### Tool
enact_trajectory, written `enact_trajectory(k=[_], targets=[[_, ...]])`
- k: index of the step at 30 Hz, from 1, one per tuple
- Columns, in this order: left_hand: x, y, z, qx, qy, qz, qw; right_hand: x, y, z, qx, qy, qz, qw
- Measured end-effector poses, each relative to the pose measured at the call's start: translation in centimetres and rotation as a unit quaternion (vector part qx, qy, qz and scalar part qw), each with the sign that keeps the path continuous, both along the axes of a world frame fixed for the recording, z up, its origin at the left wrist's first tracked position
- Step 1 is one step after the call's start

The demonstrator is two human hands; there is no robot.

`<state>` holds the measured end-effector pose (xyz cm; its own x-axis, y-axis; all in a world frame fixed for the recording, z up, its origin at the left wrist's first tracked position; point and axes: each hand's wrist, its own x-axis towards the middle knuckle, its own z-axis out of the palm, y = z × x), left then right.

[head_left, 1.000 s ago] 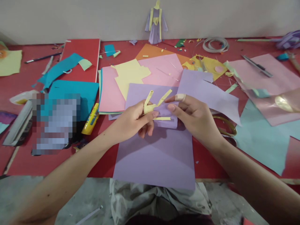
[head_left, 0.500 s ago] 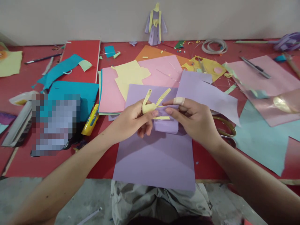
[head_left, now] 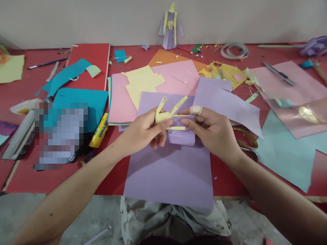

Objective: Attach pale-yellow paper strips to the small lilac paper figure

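Both hands above large lilac sheet (head_left: 170, 173), which overhangs near table edge (head_left: 230, 196). Left hand (head_left: 143, 131) pinched shut on small lilac-and-yellow paper piece (head_left: 176, 127); right hand (head_left: 213, 131) (bandage on index finger) pinching same piece from opposite side. Two yellow strips (head_left: 170, 105) sticking up from piece. Around: pink sheets (head_left: 120, 102) left, glue stick (head_left: 99, 131), scissors (head_left: 245, 143) just right of wrist. One finished paper doll (head_left: 170, 25) against far wall.

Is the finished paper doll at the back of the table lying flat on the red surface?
No, the paper doll stands upright against the wall at the far edge of the red table.
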<state>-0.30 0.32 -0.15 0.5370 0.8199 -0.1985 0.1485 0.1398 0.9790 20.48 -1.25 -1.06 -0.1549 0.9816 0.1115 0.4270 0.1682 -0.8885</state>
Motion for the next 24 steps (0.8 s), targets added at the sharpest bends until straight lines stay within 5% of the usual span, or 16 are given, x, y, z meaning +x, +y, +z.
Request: enact_trajectory(k=[24], targets=[[-0.11, -0.06, 0.13, 0.031, 0.058, 0.014, 0.998, 0.17, 0.18, -0.53, 0.022, -0.015, -0.013, 1.0]])
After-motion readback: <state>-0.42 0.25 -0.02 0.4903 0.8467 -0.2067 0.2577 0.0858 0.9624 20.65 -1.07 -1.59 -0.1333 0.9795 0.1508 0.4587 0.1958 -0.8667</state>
